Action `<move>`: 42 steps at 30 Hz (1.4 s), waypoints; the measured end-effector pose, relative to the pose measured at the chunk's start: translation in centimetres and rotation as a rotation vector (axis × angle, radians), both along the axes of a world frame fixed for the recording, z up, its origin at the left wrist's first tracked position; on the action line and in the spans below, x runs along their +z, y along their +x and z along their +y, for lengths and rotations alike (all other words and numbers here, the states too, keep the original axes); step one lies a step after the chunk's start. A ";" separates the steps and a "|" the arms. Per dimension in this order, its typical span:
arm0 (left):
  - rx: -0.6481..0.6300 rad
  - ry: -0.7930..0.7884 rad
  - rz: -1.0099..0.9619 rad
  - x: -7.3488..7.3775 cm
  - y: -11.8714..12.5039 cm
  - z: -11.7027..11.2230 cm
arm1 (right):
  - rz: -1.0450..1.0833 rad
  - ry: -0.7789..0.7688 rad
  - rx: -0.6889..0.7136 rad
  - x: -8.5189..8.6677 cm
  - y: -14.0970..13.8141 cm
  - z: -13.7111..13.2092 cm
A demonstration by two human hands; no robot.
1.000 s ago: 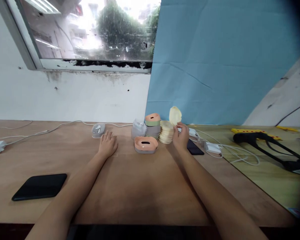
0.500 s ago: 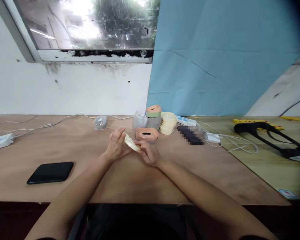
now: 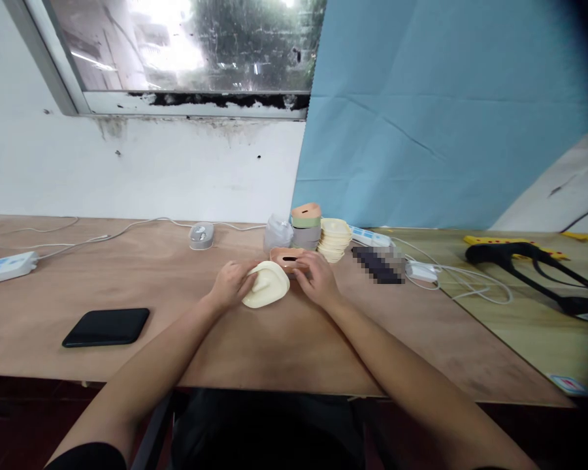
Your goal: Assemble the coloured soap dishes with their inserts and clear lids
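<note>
My left hand [image 3: 231,282] is closed on the left edge of a cream oval lid [image 3: 266,284], tilted up just above the wooden table [image 3: 255,339]. To its right, my right hand [image 3: 316,277] lies with its fingers curled over an orange-topped box [image 3: 287,256] right behind the lid. Further back stand a stack of cream lids [image 3: 334,238], a stack of orange, green and grey boxes [image 3: 306,225] and a clear plastic piece [image 3: 277,232].
A black phone [image 3: 106,326] lies at the left. A white power strip [image 3: 4,267], a small grey device [image 3: 201,235] and white cables run along the back. A dark blurred object [image 3: 375,264], chargers and a black tool [image 3: 534,261] are at the right.
My right hand took a cream lid from the stack and brought it to the middle. Both hands held it; now my left hand holds it and my right rests on the orange-topped box.
</note>
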State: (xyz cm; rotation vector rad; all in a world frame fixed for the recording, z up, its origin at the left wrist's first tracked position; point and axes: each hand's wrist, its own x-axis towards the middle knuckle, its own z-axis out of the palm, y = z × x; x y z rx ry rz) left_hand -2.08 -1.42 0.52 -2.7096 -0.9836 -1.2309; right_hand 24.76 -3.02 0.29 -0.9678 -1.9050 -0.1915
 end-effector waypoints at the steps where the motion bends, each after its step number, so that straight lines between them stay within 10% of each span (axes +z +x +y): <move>1: -0.016 -0.076 0.009 0.0 0.0 -0.1 | -0.006 0.006 -0.054 0.1 0.3 0.3; 8: -0.056 -0.389 0.064 -0.8 0.7 0.2 | -0.087 -0.104 -0.202 -0.7 2.6 2.0; 18: -0.044 -0.240 0.030 -0.9 0.2 0.5 | -0.016 -0.316 -0.128 -2.0 2.8 2.5; 32: 0.048 0.141 -0.065 0.1 -0.7 0.4 | -0.079 -0.072 0.100 0.0 -0.5 -1.1; 42: -0.046 -0.406 -0.284 0.9 -0.6 -0.4 | 0.108 -0.307 0.012 0.0 -1.1 -1.6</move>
